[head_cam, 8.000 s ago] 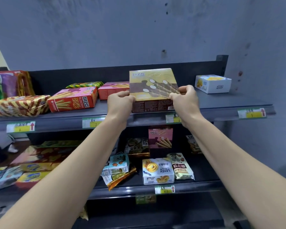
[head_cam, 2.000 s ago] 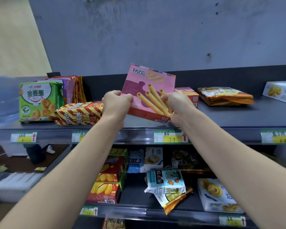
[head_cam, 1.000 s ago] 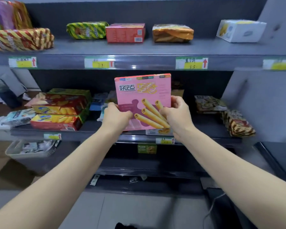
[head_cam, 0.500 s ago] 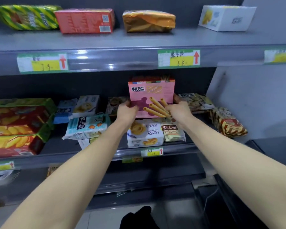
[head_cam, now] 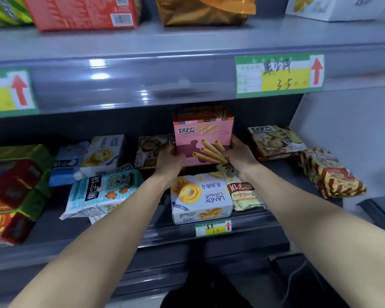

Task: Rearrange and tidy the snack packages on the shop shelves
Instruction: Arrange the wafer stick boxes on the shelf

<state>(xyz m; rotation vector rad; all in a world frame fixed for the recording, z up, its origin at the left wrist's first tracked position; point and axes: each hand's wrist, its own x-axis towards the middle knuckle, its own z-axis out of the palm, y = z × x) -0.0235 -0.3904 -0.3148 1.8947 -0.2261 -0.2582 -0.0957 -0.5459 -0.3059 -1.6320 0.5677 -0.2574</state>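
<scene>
A pink box of wafer rolls [head_cam: 203,135] stands upright deep in the middle shelf [head_cam: 142,232], in front of another box whose top edge shows just behind it. My left hand [head_cam: 170,160] grips its lower left corner and my right hand [head_cam: 239,155] grips its lower right edge. In front of it lie a white cookie box [head_cam: 200,197] and a green-and-red snack bag [head_cam: 242,192], partly under my right wrist.
On the middle shelf are a blue-striped biscuit bag [head_cam: 102,193], red and green boxes [head_cam: 11,192] at left, a striped bag [head_cam: 329,173] at right. The upper shelf [head_cam: 187,70] overhangs closely, holding a red box [head_cam: 85,11] and a gold bag [head_cam: 205,10].
I carried the pink box from the top shelf down to the middle shelf and pushed it farther back. The view has moved in closer to the shelf.
</scene>
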